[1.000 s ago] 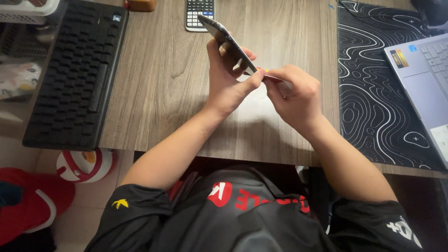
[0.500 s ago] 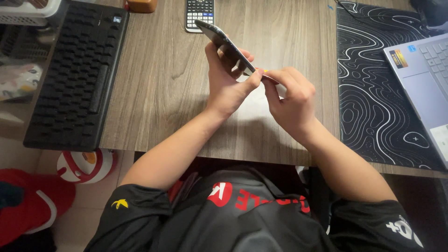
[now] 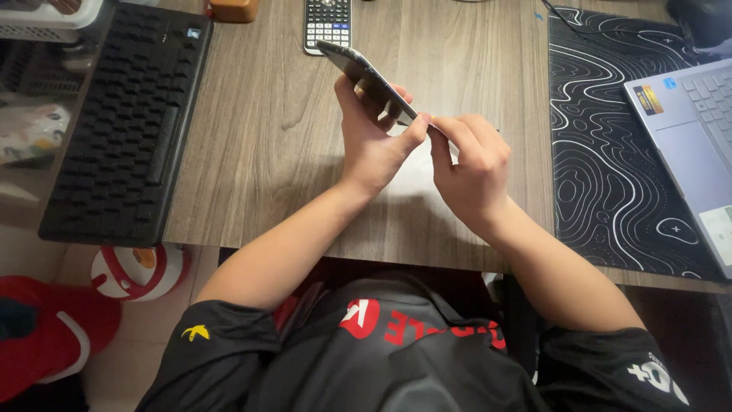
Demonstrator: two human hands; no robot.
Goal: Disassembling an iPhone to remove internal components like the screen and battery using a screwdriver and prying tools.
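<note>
Phone (image 3: 370, 80) held tilted at upper centre, gripped by left hand (image 3: 374, 145) fingers; lower end pinched by closed right hand (image 3: 473, 164) fingers. Yellow rectangular sticker (image 3: 650, 99) seen on laptop (image 3: 690, 145), right edge.

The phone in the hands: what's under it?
Under the phone, the left hand cradles it above the wooden desk. The right hand covers its near end.
</note>
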